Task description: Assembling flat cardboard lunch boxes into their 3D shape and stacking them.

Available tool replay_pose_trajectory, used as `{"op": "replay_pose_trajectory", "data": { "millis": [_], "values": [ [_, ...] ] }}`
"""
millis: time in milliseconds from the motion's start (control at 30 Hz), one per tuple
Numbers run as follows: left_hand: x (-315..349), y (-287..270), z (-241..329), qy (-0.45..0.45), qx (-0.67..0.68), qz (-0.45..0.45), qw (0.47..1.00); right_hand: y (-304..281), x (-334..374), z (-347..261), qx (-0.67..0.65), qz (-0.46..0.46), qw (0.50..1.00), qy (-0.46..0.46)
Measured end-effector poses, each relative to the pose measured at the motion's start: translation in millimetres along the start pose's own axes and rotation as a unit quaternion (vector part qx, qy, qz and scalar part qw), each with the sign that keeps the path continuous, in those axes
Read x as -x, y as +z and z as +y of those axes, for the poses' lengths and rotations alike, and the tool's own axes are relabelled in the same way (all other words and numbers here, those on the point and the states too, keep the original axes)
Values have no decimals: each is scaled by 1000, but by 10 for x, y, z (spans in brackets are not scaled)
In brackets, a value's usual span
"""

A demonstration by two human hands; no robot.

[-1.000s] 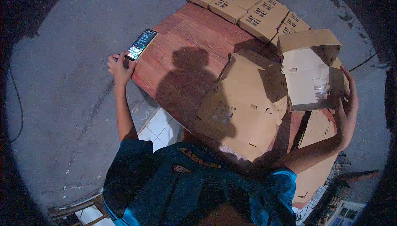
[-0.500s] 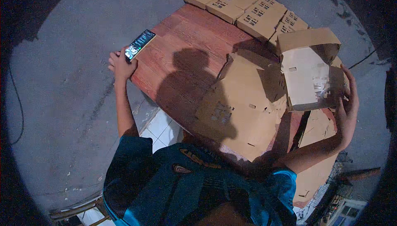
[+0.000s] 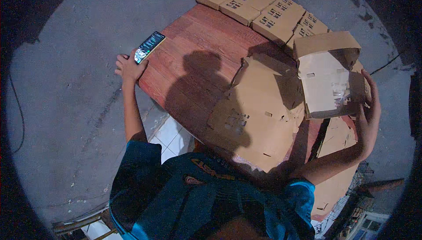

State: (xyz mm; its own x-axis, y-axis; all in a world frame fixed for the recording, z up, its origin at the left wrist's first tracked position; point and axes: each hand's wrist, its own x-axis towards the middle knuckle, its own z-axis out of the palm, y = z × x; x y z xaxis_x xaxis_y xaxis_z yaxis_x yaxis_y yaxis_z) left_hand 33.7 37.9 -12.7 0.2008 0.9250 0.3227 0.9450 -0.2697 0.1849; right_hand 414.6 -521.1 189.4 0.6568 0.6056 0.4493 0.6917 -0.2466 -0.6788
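Our right fingers (image 3: 373, 87) grasped the box (image 3: 320, 84) from its right, while our left fingers (image 3: 121, 60) touched the phone (image 3: 150, 46), hold unclear.

Our wood-grain table (image 3: 198, 33), closed cardboard boxes (image 3: 279, 17) along its far edge, a phone (image 3: 150, 46) at left, unfolded cardboard (image 3: 268, 104) before us, flat cardboard (image 3: 335, 139) at right

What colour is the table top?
The table top is reddish-brown, wood-grained; see the head view.

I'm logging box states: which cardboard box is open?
The cardboard box at the right hand: its pale inside shows, while the printed boxes along the far edge of the table are closed.
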Motion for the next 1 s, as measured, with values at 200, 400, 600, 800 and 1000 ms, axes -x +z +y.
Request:
{"op": "replay_pose_trajectory", "data": {
  "millis": [200,400,600,800,1000],
  "values": [
    [-5,-7,14,-6,0,-7,1000,-15,-5,-1,-5,-5,1000,6],
    [-11,-2,11,-13,2,-17,1000,-14,-3,-23,12,-9,1000,10],
    [4,-5,11,-14,6,-11,1000,11,-20,-24,8,-14,1000,1],
    [26,-40,1,1,3,7,1000,-1,-34,-46,0,-17,1000,18],
    [101,-28,-2,54,36,65,996,5,-44,-33,23,-16,1000,-14]
  ]
}}
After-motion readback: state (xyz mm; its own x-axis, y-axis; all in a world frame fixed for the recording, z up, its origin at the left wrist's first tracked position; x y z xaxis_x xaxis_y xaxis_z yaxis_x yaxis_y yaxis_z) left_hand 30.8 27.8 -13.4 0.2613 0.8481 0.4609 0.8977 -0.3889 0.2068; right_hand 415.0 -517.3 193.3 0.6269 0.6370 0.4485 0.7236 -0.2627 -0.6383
